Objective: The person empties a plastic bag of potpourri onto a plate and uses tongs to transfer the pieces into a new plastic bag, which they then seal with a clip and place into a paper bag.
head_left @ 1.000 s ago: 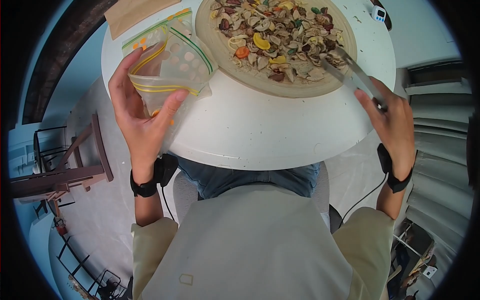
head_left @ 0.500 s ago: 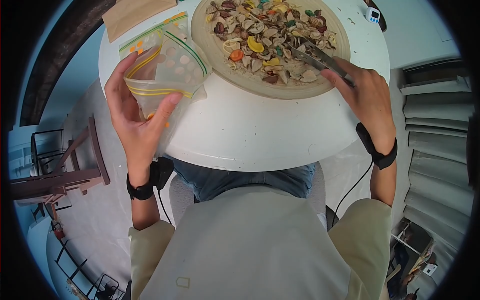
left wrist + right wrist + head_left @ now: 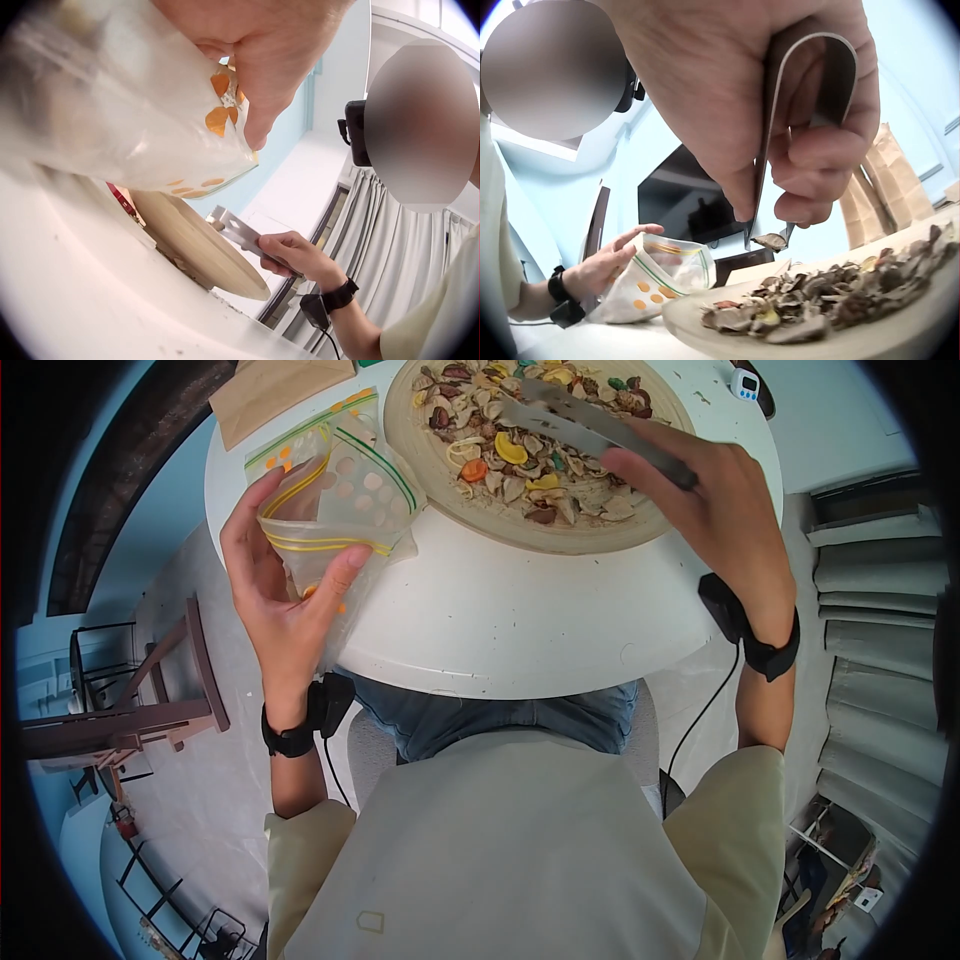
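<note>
My left hand (image 3: 285, 585) holds a clear zip bag (image 3: 345, 495) with orange dots by its sides, its mouth spread between thumb and fingers. In my right hand (image 3: 725, 505) are metal tongs (image 3: 590, 428), raised over a round tray (image 3: 470, 525) of dried petals and flower pieces (image 3: 545, 455). The right wrist view shows one dried piece (image 3: 769, 241) between the tips of the tongs, above the heap (image 3: 817, 300). Beside the tray's left edge stands the bag (image 3: 649, 289). What the bag contains cannot be made out.
A brown paper bag (image 3: 275, 395) lies at the table's far left, and a small white timer (image 3: 744, 384) at the far right. Small crumbs dot the white table (image 3: 480, 620). Paper bags (image 3: 885, 187) stand behind the tray.
My right hand has moved left over the tray with the tongs, which have lifted from the petals. My left hand keeps its hold on the bag, nearly still.
</note>
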Available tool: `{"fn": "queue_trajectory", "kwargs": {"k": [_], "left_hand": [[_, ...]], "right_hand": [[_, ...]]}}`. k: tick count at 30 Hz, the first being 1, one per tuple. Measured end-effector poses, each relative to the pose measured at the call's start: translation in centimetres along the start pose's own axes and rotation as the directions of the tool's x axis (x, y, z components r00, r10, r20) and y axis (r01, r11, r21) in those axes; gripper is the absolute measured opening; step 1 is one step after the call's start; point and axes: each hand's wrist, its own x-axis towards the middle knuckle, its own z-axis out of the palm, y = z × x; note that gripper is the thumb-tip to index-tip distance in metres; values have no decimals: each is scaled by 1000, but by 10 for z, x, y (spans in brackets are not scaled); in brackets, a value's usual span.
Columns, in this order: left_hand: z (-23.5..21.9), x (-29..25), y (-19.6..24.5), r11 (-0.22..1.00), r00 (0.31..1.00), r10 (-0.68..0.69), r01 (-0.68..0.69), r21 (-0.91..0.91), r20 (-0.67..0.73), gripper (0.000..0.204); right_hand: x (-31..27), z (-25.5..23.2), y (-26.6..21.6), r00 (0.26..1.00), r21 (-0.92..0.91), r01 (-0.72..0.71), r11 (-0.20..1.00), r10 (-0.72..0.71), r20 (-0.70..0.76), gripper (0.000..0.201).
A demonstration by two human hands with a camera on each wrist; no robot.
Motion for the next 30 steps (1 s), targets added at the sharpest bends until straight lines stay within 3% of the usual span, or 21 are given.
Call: {"fn": "queue_trajectory", "kwargs": {"k": [2,4,5,7,11,13,14,16,18,21,22,24,25,27,30], "left_hand": [[2,-1,1,1000,1000,-1,1,-5,1,82],[2,-1,2,1000,1000,-9,9,5,5,82],[3,-1,2,1000,1000,-6,6,9,6,82],[3,-1,2,1000,1000,-8,8,-5,3,83],[2,-3,3,1000,1000,-11,11,0,-7,83],[1,-4,2,1000,1000,13,-13,14,4,83],[0,-4,2,1000,1000,11,-11,14,0,83],[-1,-4,2,1000,1000,14,-14,5,-2,83],[-2,-4,4,1000,1000,17,-17,15,-7,82],[-4,-4,2,1000,1000,18,-18,12,-10,82],[-4,-4,1,1000,1000,16,-16,0,-6,82],[-3,-5,-1,1000,1000,7,-7,-6,-7,82],[-2,-4,-1,1000,1000,0,0,-9,-5,82],[0,-4,0,1000,1000,-10,10,-16,3,82],[0,-4,-1,1000,1000,-8,8,-11,5,81]], "right_hand": [[6,7,-14,999,61,46,997,-45,-8,43],[12,19,-29,980,227,197,954,-183,-80,41],[14,23,-36,980,230,197,953,-182,-83,41],[15,28,-50,969,175,194,965,-216,115,44],[11,34,-53,969,130,193,973,-210,132,44],[8,32,-39,980,224,199,954,-193,-49,41],[6,27,-32,979,224,202,953,-196,-46,41],[1,13,-11,998,166,24,986,-34,59,41],[-9,9,19,998,119,16,993,-9,-58,42],[-24,-14,51,973,-114,-229,967,230,-1,50],[-28,-18,56,974,-118,-227,967,229,0,50],[-38,-22,59,924,-58,-381,923,382,9,56],[-39,-23,57,923,-61,-385,921,386,7,56],[-40,-21,50,915,-31,-372,928,372,154,60],[-35,-10,38,936,-40,-297,954,300,183,58]]}}
